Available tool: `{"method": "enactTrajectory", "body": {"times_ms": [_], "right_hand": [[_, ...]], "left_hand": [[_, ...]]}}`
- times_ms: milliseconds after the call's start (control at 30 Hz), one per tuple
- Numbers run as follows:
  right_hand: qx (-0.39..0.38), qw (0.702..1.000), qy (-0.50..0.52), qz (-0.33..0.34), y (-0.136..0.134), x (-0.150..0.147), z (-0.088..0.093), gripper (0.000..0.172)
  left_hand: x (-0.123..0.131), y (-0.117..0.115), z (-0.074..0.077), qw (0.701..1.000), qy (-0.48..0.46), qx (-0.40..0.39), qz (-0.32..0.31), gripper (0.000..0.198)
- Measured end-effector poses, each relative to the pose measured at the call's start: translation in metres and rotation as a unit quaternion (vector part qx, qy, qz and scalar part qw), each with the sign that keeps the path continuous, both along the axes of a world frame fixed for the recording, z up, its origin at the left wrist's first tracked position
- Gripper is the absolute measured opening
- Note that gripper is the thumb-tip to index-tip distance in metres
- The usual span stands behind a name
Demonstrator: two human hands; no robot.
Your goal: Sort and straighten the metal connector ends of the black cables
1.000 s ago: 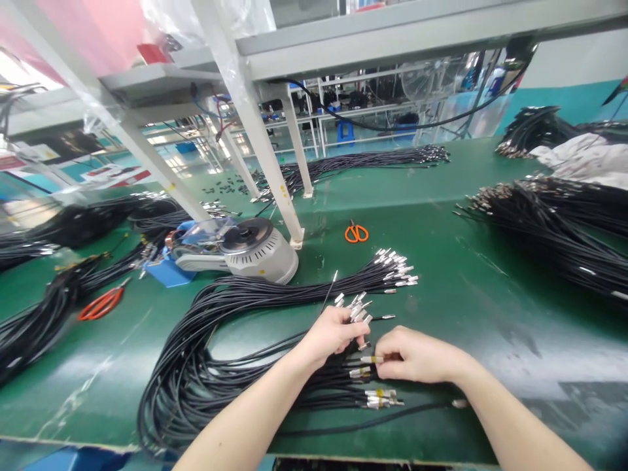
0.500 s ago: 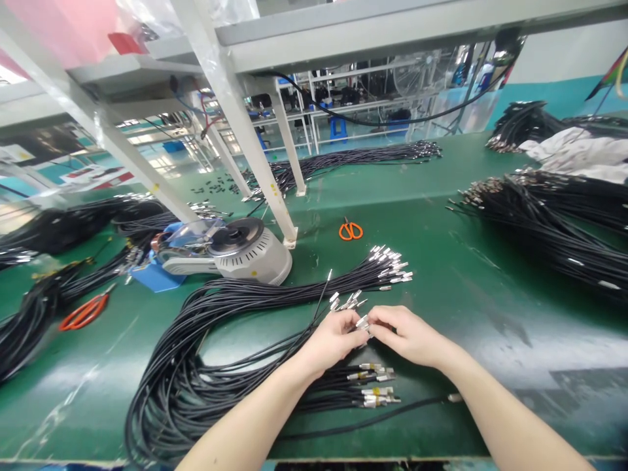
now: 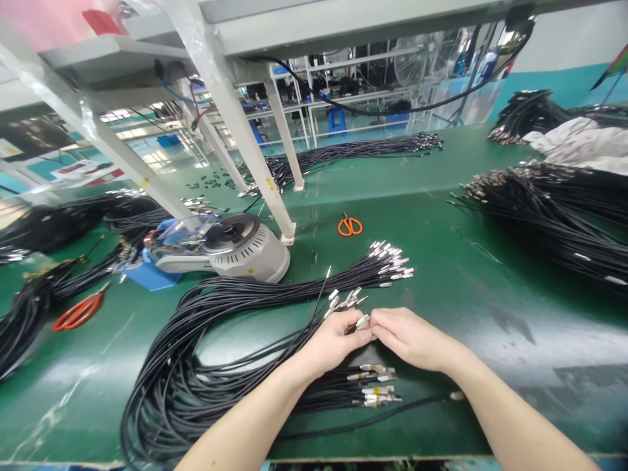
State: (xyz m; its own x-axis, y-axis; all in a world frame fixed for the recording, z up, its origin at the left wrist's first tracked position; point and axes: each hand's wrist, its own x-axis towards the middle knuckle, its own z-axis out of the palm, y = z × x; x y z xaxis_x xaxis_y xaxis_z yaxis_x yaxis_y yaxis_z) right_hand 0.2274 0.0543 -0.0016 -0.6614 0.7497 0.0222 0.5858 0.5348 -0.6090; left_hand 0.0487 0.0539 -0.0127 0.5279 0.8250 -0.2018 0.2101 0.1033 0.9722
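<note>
My left hand (image 3: pixel 333 340) is closed round a small bunch of black cables with silver metal ends (image 3: pixel 346 302), held just above the green bench. My right hand (image 3: pixel 409 337) meets it from the right, its fingertips pinched on one silver cable end (image 3: pixel 363 321) at the left hand's fingers. Below both hands lie more cable ends with yellow bands (image 3: pixel 375 386). A larger fan of silver-tipped cables (image 3: pixel 390 261) lies beyond, all running back into one big black coil (image 3: pixel 196 366).
A grey and white tape dispenser (image 3: pixel 235 252) stands at the left by a white frame leg (image 3: pixel 245 137). Orange scissors (image 3: pixel 350 226) lie behind the cables, another orange pair (image 3: pixel 78 311) at far left. Black cable heaps (image 3: pixel 549 216) fill the right side.
My right hand has risen from the yellow-banded cable ends up to my left hand's bunch and now pinches one silver end there. The view has shifted slightly.
</note>
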Motion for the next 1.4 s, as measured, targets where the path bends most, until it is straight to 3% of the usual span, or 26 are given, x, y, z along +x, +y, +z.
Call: {"method": "enactTrajectory", "body": {"times_ms": [300, 667, 933, 1400], "right_hand": [[0.020, 0.999, 0.000, 0.025, 0.001, 0.000, -0.006, 0.025], [0.018, 1.000, -0.012, 0.012, 0.000, 0.000, -0.003, 0.027], [0.031, 0.999, -0.028, 0.013, -0.002, -0.001, -0.003, 0.026], [0.019, 1.000, -0.009, -0.005, -0.003, -0.001, -0.006, 0.025]], "left_hand": [[0.000, 0.002, 0.005, 0.997, 0.001, -0.050, -0.058, 0.024], [0.001, -0.002, -0.008, 1.000, 0.002, -0.025, 0.000, 0.030], [0.002, -0.003, -0.009, 0.999, 0.012, 0.046, 0.014, 0.035], [0.003, -0.004, -0.009, 0.998, 0.024, 0.047, 0.029, 0.031]]}}
